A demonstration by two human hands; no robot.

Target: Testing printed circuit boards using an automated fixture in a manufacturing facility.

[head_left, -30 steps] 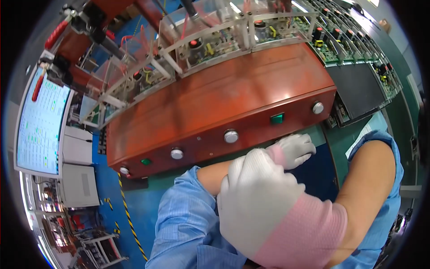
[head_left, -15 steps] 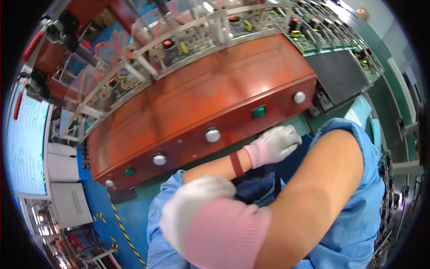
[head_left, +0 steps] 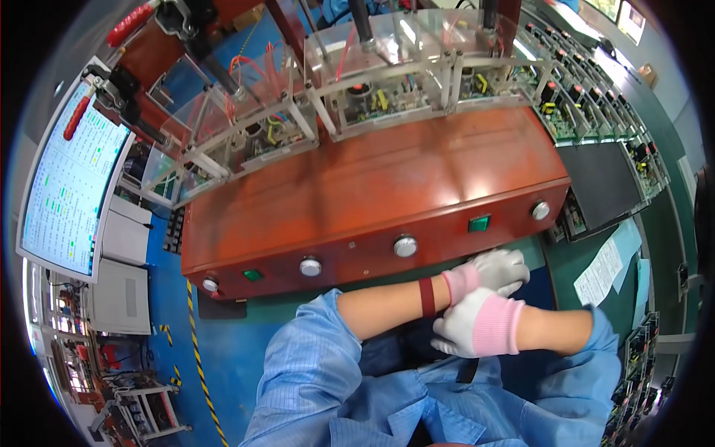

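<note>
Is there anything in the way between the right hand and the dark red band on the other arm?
Nothing visible stands in the way. The right hand is close beside the dark red band, a little lower and to its right in the picture. Whether they touch is hard to tell.

Left hand (head_left: 503, 271): white knit glove (head_left: 493, 262), pink ribbed cuff (head_left: 462, 284)
Wristband (head_left: 427, 297): narrow, dark red, just beside the left cuff
Right hand (head_left: 463, 325): matching white glove, pink ribbed cuff
Sleeves (head_left: 305, 361): light blue, finely lined, pushed up
Jacket front (head_left: 456, 387): same light blue cloth, pointed collar (head_left: 426, 416)
</note>
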